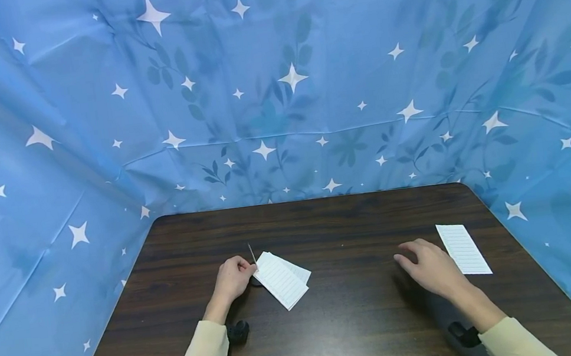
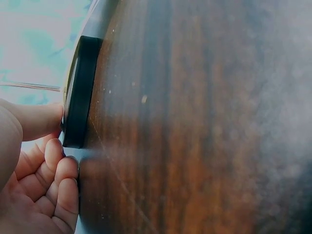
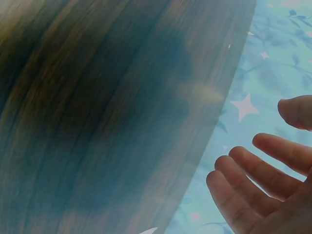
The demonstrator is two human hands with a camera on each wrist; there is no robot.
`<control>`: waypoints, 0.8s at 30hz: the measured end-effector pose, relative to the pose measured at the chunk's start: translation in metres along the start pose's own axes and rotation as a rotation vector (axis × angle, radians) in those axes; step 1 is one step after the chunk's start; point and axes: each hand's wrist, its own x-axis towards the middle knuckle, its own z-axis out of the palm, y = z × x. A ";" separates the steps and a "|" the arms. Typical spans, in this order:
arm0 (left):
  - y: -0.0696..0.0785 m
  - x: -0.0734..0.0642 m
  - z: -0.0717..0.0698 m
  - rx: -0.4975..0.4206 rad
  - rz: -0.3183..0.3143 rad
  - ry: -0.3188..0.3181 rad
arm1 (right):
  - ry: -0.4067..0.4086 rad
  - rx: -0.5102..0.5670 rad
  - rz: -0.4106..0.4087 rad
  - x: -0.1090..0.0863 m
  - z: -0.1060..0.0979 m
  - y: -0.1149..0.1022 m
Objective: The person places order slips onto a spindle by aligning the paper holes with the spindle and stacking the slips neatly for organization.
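Observation:
Near the table's middle left, a bill spike with a black round base [image 2: 84, 92] and a thin upright metal rod [image 1: 252, 254] stands on the table. My left hand [image 1: 233, 278] pinches the edge of that base, thumb on top and fingers curled at the side. Lined white slips [image 1: 280, 284] fan out from the foot of the rod, their corners gathered there and covering part of the base. My right hand [image 1: 430, 267] hovers above the table with fingers apart and relaxed, holding nothing. Just right of it lies a single lined white slip [image 1: 463, 249].
The dark wood-grain table [image 1: 358, 335] has rounded far corners. Blue curtains [image 1: 274, 84] with white stars hang behind it and along both sides. A black wrist strap [image 1: 238, 332] sits on the left wrist, another black strap [image 1: 464, 334] on the right.

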 end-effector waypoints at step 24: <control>-0.001 0.000 0.000 -0.012 0.008 0.000 | 0.033 -0.073 0.073 0.002 -0.018 0.045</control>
